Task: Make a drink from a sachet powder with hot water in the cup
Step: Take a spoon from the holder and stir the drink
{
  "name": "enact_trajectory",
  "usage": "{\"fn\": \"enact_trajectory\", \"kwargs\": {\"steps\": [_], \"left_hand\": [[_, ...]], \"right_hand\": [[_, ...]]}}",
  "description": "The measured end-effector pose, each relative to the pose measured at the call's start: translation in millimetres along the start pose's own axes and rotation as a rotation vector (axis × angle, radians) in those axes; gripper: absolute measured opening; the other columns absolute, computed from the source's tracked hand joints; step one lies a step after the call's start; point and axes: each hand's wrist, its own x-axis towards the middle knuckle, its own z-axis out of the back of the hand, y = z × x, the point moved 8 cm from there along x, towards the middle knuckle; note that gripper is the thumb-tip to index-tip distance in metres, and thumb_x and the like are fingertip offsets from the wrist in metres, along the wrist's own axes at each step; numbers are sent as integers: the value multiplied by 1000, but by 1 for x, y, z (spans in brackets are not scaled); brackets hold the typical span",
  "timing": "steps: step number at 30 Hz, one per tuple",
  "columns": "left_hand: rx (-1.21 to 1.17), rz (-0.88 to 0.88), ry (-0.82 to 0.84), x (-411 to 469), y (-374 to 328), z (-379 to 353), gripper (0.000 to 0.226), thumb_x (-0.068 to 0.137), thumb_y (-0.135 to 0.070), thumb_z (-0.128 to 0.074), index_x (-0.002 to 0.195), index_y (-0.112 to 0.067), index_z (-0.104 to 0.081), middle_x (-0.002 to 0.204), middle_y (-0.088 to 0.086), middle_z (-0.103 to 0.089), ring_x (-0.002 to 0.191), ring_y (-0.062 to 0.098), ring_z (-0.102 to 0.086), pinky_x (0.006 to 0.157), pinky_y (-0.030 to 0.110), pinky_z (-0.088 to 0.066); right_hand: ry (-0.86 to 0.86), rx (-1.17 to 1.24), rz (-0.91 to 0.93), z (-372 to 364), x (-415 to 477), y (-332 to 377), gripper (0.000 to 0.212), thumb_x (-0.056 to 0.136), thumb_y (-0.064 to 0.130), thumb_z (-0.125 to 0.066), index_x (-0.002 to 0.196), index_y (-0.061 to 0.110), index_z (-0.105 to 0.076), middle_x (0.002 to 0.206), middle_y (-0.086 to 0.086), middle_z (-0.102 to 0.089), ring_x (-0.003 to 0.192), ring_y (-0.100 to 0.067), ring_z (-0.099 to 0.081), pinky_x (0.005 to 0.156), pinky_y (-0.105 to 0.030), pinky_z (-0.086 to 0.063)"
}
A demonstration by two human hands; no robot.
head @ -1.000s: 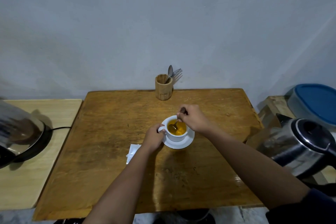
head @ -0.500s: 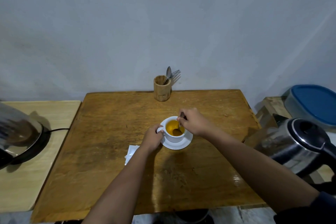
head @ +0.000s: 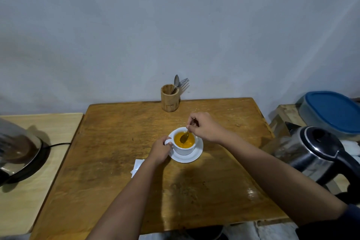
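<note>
White cup (head: 183,147) of orange drink sits on a saucer (head: 196,155) mid-table, toward the back edge. Left hand (head: 160,149) grips its handle, likely steadying it, while right hand (head: 204,126) pinches a spoon (head: 184,137) dipped in, apparently stirring.

R hand (head: 205,127) w/ spoon (head: 184,137) in cup (head: 184,149), L hand (head: 160,150) on handle

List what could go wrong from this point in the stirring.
1. The orange drink sits fairly high in the white cup; brisk stirring with the spoon in the right hand could slop it onto the saucer.
2. The left hand grips the cup's handle; if the drink is hot, a splash could scald.
3. The white sachet beside the saucer could get wet.
</note>
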Motion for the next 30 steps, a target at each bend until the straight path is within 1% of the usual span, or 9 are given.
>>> {"fn": "enact_trajectory", "kwargs": {"steps": [5, 9, 13, 16, 19, 21, 24, 27, 30], "left_hand": [[1, -28, -29, -3, -2, 0, 15, 94, -14, -47, 103, -17, -58, 107, 7, -59, 100, 22, -54, 80, 32, -43], [5, -24, -49, -5, -3, 0, 14, 94, -15, -46, 104, -19, -56, 108, 4, -55, 101, 21, -52, 84, 32, -43], [26, -20, -56, -7, -4, 0, 22, 95, -16, -46, 114, -14, -57, 107, 2, -54, 102, 21, -52, 88, 37, -45], [24, -27, -63, -8, -4, 0, 21, 94, -16, -46, 112, -15, -57, 108, 4, -56, 103, 23, -53, 90, 38, -46], [22, -27, -64, -9, -4, 1, 25, 95, -17, -45, 118, -12, -55, 109, 4, -56, 104, 22, -53, 87, 35, -45], [15, -37, -61, -9, -5, 1, 24, 95, -16, -45, 116, -12, -56, 107, 3, -56, 100, 21, -53, 82, 32, -42], [3, -51, -58, -9, -5, 0, 21, 95, -16, -46, 112, -15, -57, 107, 4, -58, 101, 22, -55, 81, 31, -42], [-16, -51, -59, -11, -4, 0, 24, 95, -16, -45, 115, -13, -57, 108, 3, -57, 102, 21, -54, 82, 31, -41], [-9, -53, -70, -11, -5, 0, 25, 96, -17, -44, 118, -14, -56, 113, 3, -57, 103, 19, -53, 83, 30, -42]], "right_hand": [[-19, 21, 126, 17, -5, 14, 6, 88, 10, -58, 83, 11, -60, 93, -13, -65, 83, -25, -59, 69, -27, -47], [-42, 110, 119, 25, -4, 12, 23, 87, 6, -59, 71, 21, -54, 86, -8, -64, 89, -29, -64, 81, -40, -53], [-87, 289, 19, 31, 2, -1, 27, 88, -1, -55, 69, 18, -54, 74, -6, -62, 79, -28, -66, 80, -36, -54], [-200, 517, -85, 38, 6, -19, 28, 89, -7, -51, 67, 12, -54, 66, -11, -59, 55, -13, -63, 63, -23, -54], [-316, 660, -235, 40, 5, -48, 21, 93, -1, -49, 74, 8, -54, 67, -13, -61, 46, -8, -63, 52, -17, -53], [-382, 827, -345, 36, 0, -69, 10, 93, -1, -49, 86, 0, -55, 69, -16, -61, 41, -6, -64, 46, -13, -53], [-497, 1104, -493, 25, -15, -97, 10, 94, 0, -49, 89, -4, -56, 75, -18, -62, 44, -8, -66, 45, -12, -52], [-609, 1402, -538, 14, -33, -117, 9, 93, -4, -47, 87, -2, -54, 84, -19, -62, 60, -18, -71, 51, -17, -57], [-723, 1496, -589, 6, -53, -134, 7, 92, -4, -49, 90, -2, -56, 87, -21, -65, 62, -18, -72, 57, -19, -60]]}}
